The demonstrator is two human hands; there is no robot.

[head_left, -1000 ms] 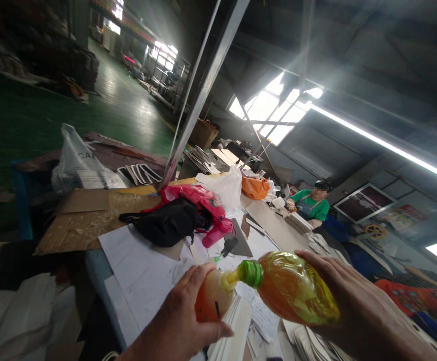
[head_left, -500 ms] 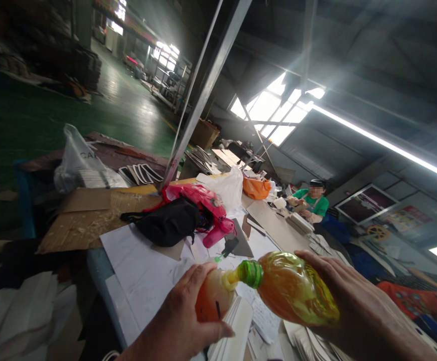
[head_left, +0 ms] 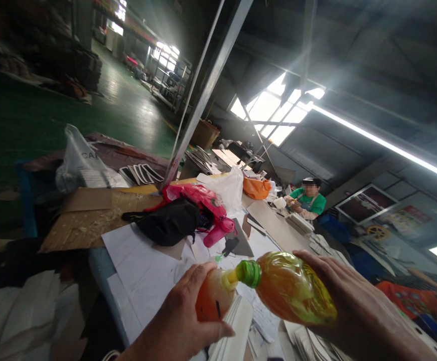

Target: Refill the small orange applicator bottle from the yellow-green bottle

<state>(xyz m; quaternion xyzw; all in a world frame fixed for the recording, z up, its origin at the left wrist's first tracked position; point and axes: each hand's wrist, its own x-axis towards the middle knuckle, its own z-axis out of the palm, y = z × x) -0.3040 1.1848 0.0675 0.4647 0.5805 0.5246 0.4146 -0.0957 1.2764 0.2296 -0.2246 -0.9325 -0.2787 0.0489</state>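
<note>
My left hand wraps round a small translucent bottle with orange liquid inside and a pale yellow neck. From the right, my right hand grips a larger clear yellow bottle, also holding orange-yellow liquid. That larger bottle is tilted, its green neck pointing left and meeting the smaller bottle's mouth. Whether liquid flows between them I cannot tell. Most of my right fingers are hidden behind the large bottle. Below the bottles lies a stack of white strips.
White sheets cover the near table. A black bag, a pink bag and an orange bag lie beyond the bottles. A metal post rises at the table's far side. A person in green sits further back.
The two bottles and my hands hold nearly the same pose, with the large bottle shifted very slightly left. The person in the background has moved their head and arms a little.
</note>
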